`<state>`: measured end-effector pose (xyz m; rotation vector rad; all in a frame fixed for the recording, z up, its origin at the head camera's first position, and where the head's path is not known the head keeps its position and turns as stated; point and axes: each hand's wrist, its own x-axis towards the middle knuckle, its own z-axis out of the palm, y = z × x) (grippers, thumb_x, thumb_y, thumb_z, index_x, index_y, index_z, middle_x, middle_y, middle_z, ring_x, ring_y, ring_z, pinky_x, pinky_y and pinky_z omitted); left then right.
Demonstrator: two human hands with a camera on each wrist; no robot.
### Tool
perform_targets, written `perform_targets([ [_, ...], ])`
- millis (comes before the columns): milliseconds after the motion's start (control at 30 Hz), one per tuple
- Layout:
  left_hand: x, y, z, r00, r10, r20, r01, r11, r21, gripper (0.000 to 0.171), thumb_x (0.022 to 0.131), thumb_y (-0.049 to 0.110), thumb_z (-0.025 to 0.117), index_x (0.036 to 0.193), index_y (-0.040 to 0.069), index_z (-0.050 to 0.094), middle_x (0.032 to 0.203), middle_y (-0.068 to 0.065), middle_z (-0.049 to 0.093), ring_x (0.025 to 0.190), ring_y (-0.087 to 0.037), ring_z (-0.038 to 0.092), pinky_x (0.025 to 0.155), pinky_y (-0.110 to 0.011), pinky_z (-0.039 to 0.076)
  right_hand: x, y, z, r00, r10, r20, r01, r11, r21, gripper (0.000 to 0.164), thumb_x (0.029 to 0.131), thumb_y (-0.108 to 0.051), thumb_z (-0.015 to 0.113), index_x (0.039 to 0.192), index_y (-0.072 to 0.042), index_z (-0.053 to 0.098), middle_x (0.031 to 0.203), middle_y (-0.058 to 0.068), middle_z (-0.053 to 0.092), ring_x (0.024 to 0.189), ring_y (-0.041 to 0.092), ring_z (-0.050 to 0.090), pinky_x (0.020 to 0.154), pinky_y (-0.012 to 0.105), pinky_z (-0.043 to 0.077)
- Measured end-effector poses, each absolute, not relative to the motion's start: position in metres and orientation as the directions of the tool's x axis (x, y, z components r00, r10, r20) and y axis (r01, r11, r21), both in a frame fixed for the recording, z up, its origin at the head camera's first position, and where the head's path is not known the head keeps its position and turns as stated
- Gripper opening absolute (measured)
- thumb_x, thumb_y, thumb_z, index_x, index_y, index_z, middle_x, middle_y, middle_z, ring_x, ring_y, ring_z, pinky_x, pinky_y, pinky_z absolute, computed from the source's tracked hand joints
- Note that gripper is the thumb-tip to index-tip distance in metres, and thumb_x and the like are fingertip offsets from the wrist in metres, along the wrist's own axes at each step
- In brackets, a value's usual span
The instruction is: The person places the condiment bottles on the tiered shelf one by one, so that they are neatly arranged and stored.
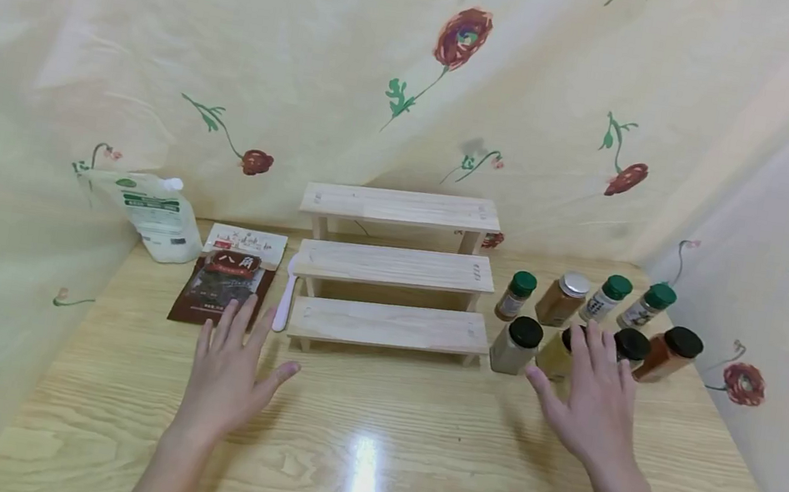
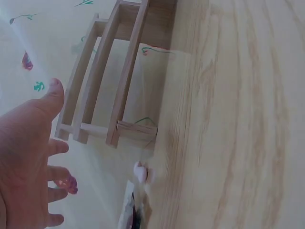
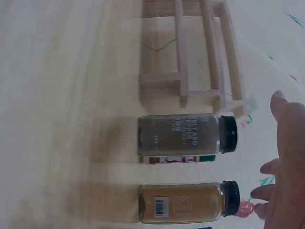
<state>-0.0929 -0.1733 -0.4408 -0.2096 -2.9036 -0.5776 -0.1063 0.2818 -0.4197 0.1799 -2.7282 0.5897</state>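
My left hand (image 1: 224, 378), fingers spread, hovers above the table just in front of a brown and white star anise bag (image 1: 223, 281). It holds nothing. To the right of that bag lies a pale lilac spoon (image 1: 285, 298). Over the front row of spice jars, my right hand (image 1: 596, 400) is spread with nothing in it. Closest to its thumb is a black-capped jar of greyish powder (image 1: 512, 351). A jar of yellow-brown powder (image 3: 181, 204) stands beside that one, partly hidden by the hand in the head view. A three-step wooden rack (image 1: 391, 325) stands between the hands.
A white spouted pouch (image 1: 166, 222) stands at the back left. Behind the front jars are a silver-capped jar (image 1: 563, 299) and several green-capped bottles (image 1: 607, 298). A red-brown jar (image 1: 670, 354) is at the far right. Flowered cloth (image 1: 359, 65) hangs behind the table.
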Motion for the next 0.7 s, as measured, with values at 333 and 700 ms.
perform_targets([
  [333, -0.097, -0.175, -0.436, -0.925, 0.063, 0.374, 0.255, 0.835, 0.488, 0.070, 0.094, 0.039, 0.073, 0.148, 0.003, 0.046, 0.151, -0.023, 0.041, 0.138, -0.046, 0.037, 0.111, -0.070, 0.031, -0.125, 0.291, -0.409, -0.819, -0.021, 0.573, -0.365, 0.790, -0.493, 0.059, 0.092, -0.020, 0.075, 0.141, 0.002, 0.053, 0.130, 0.027, 0.060, 0.119, 0.046, 0.055, 0.100, 0.047, 0.049],
  [700, -0.098, -0.175, -0.437, -0.944, -0.036, 0.329, 0.179, 0.781, 0.599, 0.064, 0.097, 0.038, 0.070, 0.148, 0.005, 0.049, 0.151, -0.020, 0.044, 0.136, -0.045, 0.043, 0.110, -0.067, 0.038, -0.142, 0.295, -0.403, -0.803, 0.012, 0.596, -0.390, 0.746, -0.540, 0.044, 0.091, -0.011, 0.076, 0.130, 0.002, 0.062, 0.121, 0.022, 0.067, 0.109, 0.038, 0.060, 0.090, 0.002, 0.034],
])
